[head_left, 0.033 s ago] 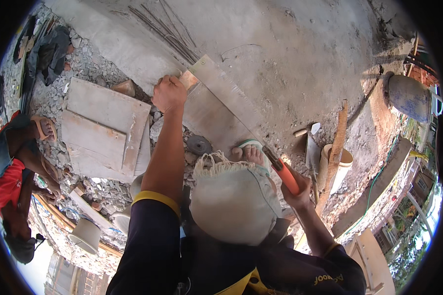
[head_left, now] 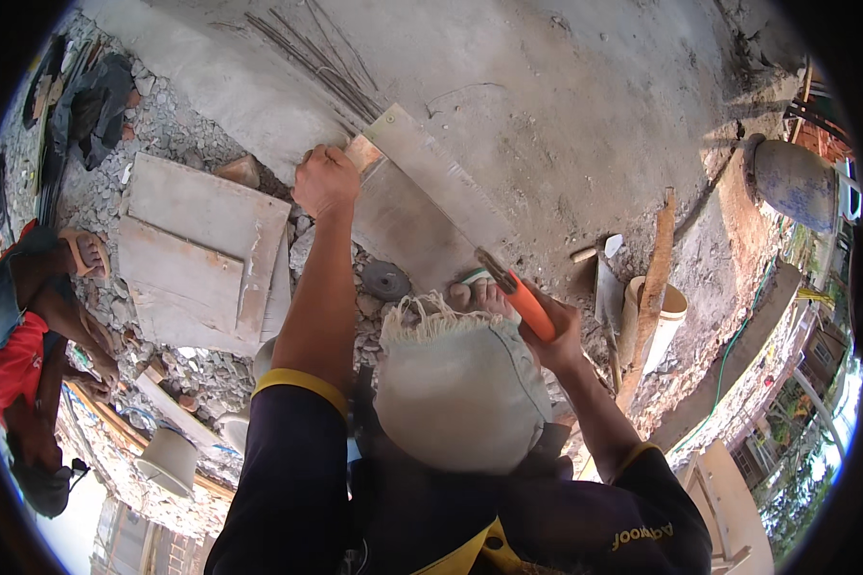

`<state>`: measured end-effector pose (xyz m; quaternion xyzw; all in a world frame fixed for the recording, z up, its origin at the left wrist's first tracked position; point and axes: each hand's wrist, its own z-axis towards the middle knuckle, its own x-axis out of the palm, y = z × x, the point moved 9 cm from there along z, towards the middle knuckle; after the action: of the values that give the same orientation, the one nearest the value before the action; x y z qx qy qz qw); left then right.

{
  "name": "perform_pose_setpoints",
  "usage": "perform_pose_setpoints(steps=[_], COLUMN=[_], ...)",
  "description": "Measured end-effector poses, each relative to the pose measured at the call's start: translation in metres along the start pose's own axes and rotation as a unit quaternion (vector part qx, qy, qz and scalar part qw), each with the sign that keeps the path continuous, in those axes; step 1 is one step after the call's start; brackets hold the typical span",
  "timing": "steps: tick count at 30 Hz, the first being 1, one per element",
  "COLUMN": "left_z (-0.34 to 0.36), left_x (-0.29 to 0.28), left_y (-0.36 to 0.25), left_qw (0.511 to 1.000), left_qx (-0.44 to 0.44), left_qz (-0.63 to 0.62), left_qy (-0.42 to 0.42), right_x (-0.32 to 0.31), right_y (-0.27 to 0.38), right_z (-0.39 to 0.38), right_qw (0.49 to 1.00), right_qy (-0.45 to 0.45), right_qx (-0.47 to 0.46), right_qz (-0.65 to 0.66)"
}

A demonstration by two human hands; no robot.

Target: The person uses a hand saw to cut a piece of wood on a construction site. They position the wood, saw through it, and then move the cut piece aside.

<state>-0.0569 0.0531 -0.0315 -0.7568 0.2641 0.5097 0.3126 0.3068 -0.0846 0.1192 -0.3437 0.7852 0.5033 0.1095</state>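
Note:
My left hand is closed at the far left end of a grey-brown board, its fingertips hidden, beside an orange-brown patch. Along the board's right edge lies a long, flat grey strip with a small hole near its far corner. In my right hand is an orange-handled tool. Its dark metal front meets the near end of the strip; the tip is too small to make out. My sandalled foot is by the board's near end, partly behind my pale, frayed trouser leg.
Left are stacked flat boards on rubble, a brick piece and a dark disc. Another person sits far left. Thin rods lie ahead. On the right are a pale bucket, a wooden stick and a blue-grey drum.
My right hand has moved forward and left with the orange-handled tool, its metal front coming closer along the strip's edge. My left hand, the board and the strip have hardly moved.

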Motion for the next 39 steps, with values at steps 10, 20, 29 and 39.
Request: perform_pose_setpoints(steps=[10, 20, 29, 39], left_z=[0.007, 0.005, 0.008, 0.005], left_x=[-0.002, -0.002, 0.008, -0.001], left_y=[-0.003, -0.003, -0.003, -0.013], left_qw=[1.0, 1.0, 1.0, 0.999], left_qx=[0.001, -0.013, -0.005, 0.046], left_qz=[-0.012, -0.015, -0.013, 0.028], left_qy=[-0.025, -0.002, -0.001, 0.0], right_x=[-0.034, -0.038, 0.005, -0.122], right_y=[0.017, 0.002, -0.03, 0.025], right_z=[-0.044, -0.059, 0.013, -0.088], right_qw=[0.977, 0.984, 0.994, 0.966], right_qy=[-0.029, -0.015, 0.0, -0.107], right_qx=[-0.138, -0.115, -0.053, -0.185], right_qz=[-0.158, -0.136, 0.1, 0.144])
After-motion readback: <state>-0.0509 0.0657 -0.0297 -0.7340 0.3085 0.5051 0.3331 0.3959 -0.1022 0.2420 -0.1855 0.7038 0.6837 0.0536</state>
